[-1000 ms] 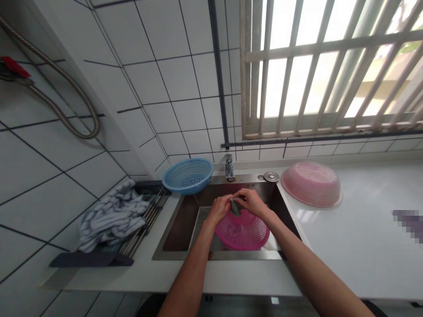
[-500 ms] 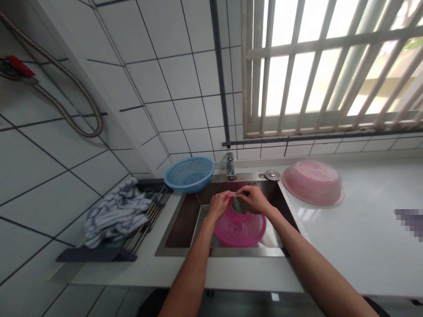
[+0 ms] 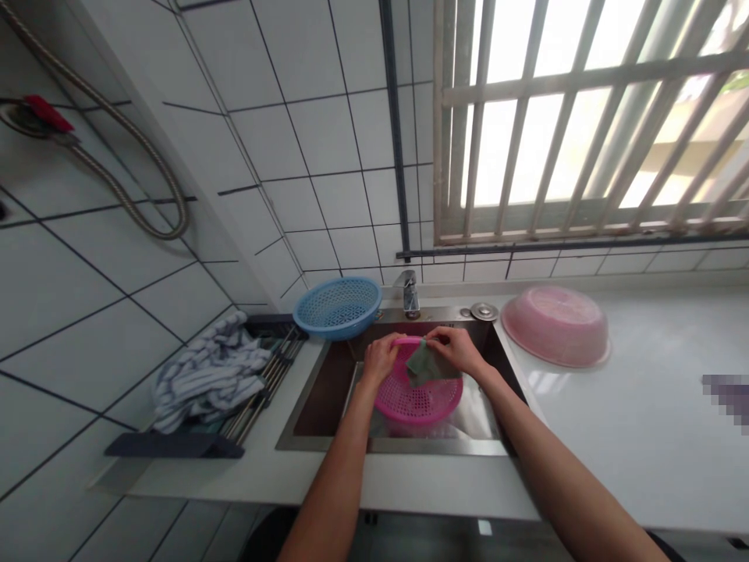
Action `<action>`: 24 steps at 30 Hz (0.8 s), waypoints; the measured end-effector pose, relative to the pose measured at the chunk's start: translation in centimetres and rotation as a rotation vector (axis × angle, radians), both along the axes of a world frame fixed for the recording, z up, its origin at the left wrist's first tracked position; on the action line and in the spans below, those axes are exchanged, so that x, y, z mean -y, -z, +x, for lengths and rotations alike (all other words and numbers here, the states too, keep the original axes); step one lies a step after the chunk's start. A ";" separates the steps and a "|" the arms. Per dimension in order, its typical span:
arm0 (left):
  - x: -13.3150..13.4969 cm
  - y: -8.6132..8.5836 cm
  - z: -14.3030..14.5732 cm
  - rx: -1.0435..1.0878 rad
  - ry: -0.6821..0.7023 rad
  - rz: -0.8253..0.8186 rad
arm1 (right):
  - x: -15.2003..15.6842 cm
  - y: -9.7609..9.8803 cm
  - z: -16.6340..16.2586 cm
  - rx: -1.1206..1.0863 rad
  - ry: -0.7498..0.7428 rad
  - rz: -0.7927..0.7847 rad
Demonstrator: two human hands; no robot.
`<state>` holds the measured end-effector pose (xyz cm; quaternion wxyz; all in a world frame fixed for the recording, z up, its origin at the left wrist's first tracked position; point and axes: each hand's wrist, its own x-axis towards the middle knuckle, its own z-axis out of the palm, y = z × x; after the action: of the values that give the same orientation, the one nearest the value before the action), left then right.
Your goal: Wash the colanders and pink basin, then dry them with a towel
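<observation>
A bright pink perforated basket (image 3: 417, 398) is held over the steel sink (image 3: 319, 390). My left hand (image 3: 380, 361) grips its rim on the left side, fingers curled round the edge. My right hand (image 3: 457, 350) pinches a green cloth (image 3: 424, 364) and presses it against the inside of the basket near the far rim. Both forearms reach in from the bottom of the picture.
A blue basket (image 3: 338, 307) stands at the sink's back left corner, beside the tap (image 3: 409, 292). A pale pink bowl (image 3: 555, 325) lies upside down on the white counter (image 3: 644, 421) to the right. A striped towel (image 3: 204, 372) lies on a rack at the left.
The green cloth has spread out and slid down inside the basket's far wall. Both hands and the basket have shifted slightly away from me, toward the tap.
</observation>
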<state>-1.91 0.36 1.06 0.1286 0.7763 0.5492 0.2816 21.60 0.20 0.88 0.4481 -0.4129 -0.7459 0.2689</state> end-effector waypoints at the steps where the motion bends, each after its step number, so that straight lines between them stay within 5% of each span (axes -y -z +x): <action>1: 0.0 0.1 -0.1 0.004 -0.021 0.006 | 0.0 0.0 0.1 -0.004 0.008 -0.013; 7: 0.4 1.1 1.5 -0.102 0.095 -0.092 | 0.5 0.2 -1.2 0.067 -0.087 0.068; 13: -0.1 0.3 0.4 -0.019 -0.027 -0.012 | 0.0 0.2 -0.1 0.023 0.020 -0.021; 18: 0.4 0.4 1.6 -0.085 0.055 -0.086 | 0.5 -0.1 -0.9 0.078 -0.039 0.038; 24: 0.2 -0.4 0.2 -0.047 -0.031 -0.040 | 0.1 -0.3 0.5 0.035 -0.019 0.016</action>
<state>-1.70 0.13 1.48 0.1269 0.7713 0.5696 0.2540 22.07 0.13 1.21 0.4356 -0.4068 -0.7597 0.2600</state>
